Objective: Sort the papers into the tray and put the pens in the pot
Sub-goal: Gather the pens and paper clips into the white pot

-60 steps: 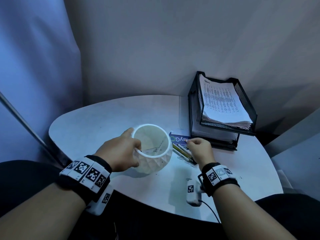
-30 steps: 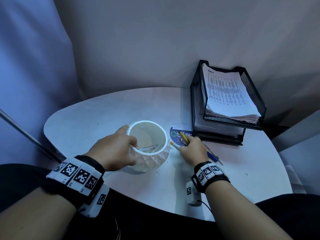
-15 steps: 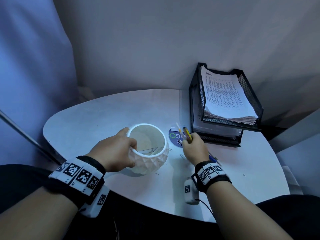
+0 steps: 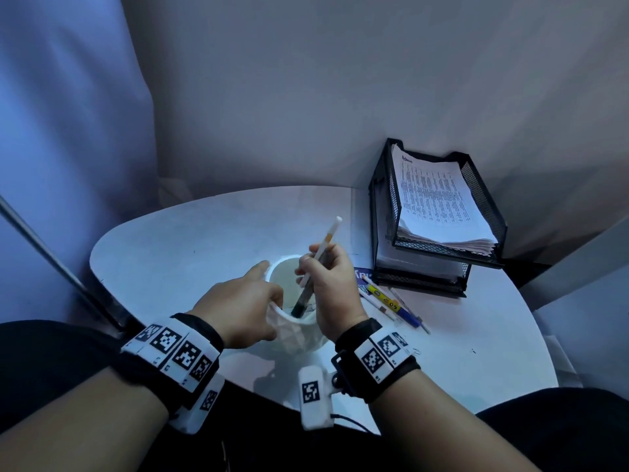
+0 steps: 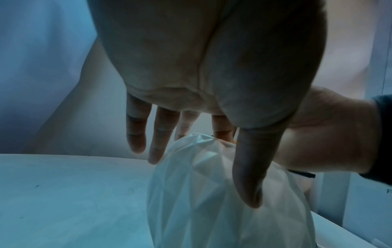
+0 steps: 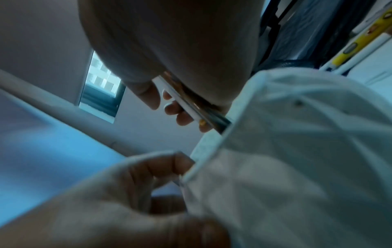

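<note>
The white faceted pot (image 4: pixel 292 338) stands on the round white table (image 4: pixel 204 240), near its front edge. My left hand (image 4: pixel 245 308) grips its rim, thumb (image 5: pixel 250 176) down the outer wall. Over the pot's mouth my right hand (image 4: pixel 326 284) holds a white pen and a dark pen (image 4: pixel 318 257) together, lower ends inside the pot; the same pens (image 6: pixel 191 107) meet the rim in the right wrist view. Several more pens (image 4: pixel 391 303) lie to the right. Printed papers (image 4: pixel 439 202) fill the black mesh tray (image 4: pixel 483 206) at the back right.
A blue card (image 4: pixel 360 274) lies partly under the loose pens, in front of the tray's lower tier. Walls close in behind the table and a metal pole (image 4: pixel 51 260) slants past its left edge. Bare tabletop lies left of the pot.
My right hand picked pens up from the table in front of the tray, carried them left and stood them into the pot. My left hand kept its grip on the rim.
</note>
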The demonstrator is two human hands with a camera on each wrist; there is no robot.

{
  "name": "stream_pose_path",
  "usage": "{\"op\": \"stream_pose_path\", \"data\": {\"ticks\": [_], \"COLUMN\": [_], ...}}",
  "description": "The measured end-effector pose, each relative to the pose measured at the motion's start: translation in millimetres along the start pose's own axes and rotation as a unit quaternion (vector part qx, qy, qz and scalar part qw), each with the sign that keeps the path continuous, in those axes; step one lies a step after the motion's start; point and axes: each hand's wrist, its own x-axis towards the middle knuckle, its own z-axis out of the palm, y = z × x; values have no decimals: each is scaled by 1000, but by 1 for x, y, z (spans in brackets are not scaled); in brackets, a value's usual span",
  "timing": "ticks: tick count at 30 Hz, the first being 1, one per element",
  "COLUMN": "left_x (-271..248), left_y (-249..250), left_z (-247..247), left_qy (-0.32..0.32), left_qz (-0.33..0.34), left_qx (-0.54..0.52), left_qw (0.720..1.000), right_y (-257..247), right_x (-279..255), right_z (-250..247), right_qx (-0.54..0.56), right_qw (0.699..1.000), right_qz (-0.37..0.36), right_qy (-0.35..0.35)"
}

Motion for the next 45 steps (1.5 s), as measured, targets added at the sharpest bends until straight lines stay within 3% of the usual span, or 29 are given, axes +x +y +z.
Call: {"op": "stream_pose_path", "data": {"ticks": [4,7,10,12,14,18,21,25,31,35,40,45], "left_x": [-1,0,2,4,5,8,10,11,12,12,11,11], "left_y": [-4,-6,-7,-9,-10,-10,-9,-10,-8,-7,-8,-7], "left_z": [-2,-4,-5,-6,-5,-5,-4,-2,-4,-4,-3,-5], "left_qy": [9,15,25,27,25,22,18,14,15,12,7,10], "left_qz": [-4,-7,-7,-9,-10,-13,-17,-19,-17,-19,-24,-22], "left_qx": [-4,-13,-15,-19,-18,-16,-15,-9,-3,0,1,-3], "left_qw": [1000,1000,1000,999,999,1000,1000,1000,1000,1000,1000,1000], "right_y": [2,-4,-6,4,21,45,53,63,66,67,66,51], "right_x": [1,12,30,43,53,58,55,53,59,61,60,63], "right_z": [-4,-17,-46,-75,-108,-142,-146,-149,-153,-159,-156,-153], "right_qx": [63,89,35,-76,-240,-482,-559,-607,-618,-649,-664,-585], "right_qw": [998,994,990,980,952,861,814,783,776,750,741,801], "right_qz": [15,-11,-37,-24,22,98,117,104,71,88,71,52], "right_qy": [23,58,133,180,191,128,105,90,104,93,75,118]}}
